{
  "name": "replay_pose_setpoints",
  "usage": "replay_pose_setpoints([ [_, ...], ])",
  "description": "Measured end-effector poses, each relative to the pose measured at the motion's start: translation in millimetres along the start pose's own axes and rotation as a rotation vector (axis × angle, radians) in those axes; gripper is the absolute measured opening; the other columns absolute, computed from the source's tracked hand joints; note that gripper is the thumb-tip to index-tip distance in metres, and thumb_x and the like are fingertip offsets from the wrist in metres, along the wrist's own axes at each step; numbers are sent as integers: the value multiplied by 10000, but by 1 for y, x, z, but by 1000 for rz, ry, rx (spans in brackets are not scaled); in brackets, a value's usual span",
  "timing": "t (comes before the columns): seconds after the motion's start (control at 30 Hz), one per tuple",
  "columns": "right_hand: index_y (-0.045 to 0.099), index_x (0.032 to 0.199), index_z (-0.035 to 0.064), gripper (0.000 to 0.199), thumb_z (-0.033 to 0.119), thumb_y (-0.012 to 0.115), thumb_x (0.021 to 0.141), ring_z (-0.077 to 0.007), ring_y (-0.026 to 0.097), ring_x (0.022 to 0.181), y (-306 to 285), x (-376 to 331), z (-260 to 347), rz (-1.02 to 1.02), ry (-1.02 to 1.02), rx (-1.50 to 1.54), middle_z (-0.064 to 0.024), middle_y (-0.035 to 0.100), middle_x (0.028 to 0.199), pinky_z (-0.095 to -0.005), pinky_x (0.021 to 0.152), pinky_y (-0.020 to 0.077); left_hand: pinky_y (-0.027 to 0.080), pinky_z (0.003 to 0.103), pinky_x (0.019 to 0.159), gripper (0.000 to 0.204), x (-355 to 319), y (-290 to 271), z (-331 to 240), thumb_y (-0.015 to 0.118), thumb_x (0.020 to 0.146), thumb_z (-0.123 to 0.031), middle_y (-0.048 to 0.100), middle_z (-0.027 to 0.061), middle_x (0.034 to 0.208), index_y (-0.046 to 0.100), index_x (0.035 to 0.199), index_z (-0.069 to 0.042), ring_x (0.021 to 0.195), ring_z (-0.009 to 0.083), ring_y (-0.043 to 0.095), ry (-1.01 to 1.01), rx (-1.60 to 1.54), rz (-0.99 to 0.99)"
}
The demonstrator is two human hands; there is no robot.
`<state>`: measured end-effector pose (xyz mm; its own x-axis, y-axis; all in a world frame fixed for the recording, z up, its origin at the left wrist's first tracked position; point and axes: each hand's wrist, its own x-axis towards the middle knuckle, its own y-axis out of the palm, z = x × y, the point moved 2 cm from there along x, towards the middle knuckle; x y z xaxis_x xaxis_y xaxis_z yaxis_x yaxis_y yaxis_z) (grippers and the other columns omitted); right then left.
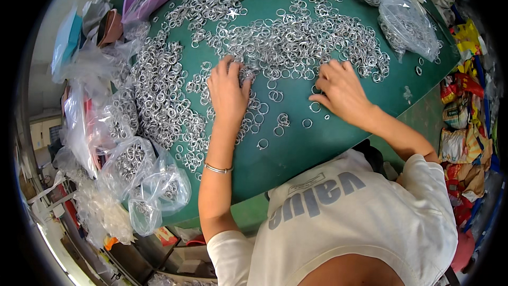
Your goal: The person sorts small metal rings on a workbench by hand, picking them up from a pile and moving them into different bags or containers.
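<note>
Left edge: we get clear plastic bags [87, 108], crumpled, bent by the lens; what's inside some of them is hard to make out. Purple tray [165, 0] upper left, cut off by the top edge, holding metal rings. Lower left, more clear bags with rings at the table edge.

Metal rings [159, 95] lie in a heap left of centre and in a wide band across the upper middle, a few loose ones below.

Left hand [228, 92] at centre: fingers bent down into the rings, thumb out to the side. Tips partly hidden, so we can't tell if they grip anything. Bangle [218, 169] on that wrist.

Right hand [338, 90]: fingers curled at the band's lower edge, thumb apart from them.

White shirt [360, 222] below carries big grey lettering [315, 196], upside down to us. Green table [389, 92] underneath. Ring-filled bag [407, 29] upper right. Far right, printed packages [459, 143]; print too small to read.
</note>
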<state>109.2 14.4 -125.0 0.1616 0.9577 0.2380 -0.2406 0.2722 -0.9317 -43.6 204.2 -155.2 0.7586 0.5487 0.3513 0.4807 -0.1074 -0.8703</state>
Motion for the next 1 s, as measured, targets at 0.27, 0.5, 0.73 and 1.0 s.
replay_pose_setpoints([
  [0.27, 602, 814, 21, 118, 130, 642, 832, -132, 580, 746, -1, 2, -33, 45, 459, 1087, -45, 618, 862, -265, 644, 456, 466, 293, 742, 194, -9, -20, 52, 551, 826, 40, 620, 95, 977, 585, 1007, -19, 874, 182, 600, -314, -354, -391],
  [0.5, 571, 959, -6, 127, 100, 523, 906, -198, 611, 821, 12, 12, -27, 167, 693, 2021, -135, 608, 987, -293, 681, 507, 391, 375, 805, 201, -53, -29, -40, 696, 724, -43, 553, 96, 986, 620, 909, -36, 922, 280, 518, 25, -149, 176],
  [0.73, 594, 921, 33, 156, 167, 514, 928, -119, 514, 669, 25, 23, -1, 352, 632, 1888, -19, 571, 859, -249, 558, 402, 427, 316, 751, 134, -74, -26, -28, 669, 780, -58, 589, 87, 953, 613, 899, -29, 830, 219, 558, -189, -491, -12],
  [1.0, 614, 888, 48, 139, 129, 638, 777, -249, 558, 676, 52, 65, 34, -62, -29, 277, -73, 521, 785, -366, 566, 455, 525, 275, 744, 94, -90, -35, -10, 541, 904, -64, 640, 96, 917, 590, 954, -1, 813, 164, 623, -975, -1780, -27],
])
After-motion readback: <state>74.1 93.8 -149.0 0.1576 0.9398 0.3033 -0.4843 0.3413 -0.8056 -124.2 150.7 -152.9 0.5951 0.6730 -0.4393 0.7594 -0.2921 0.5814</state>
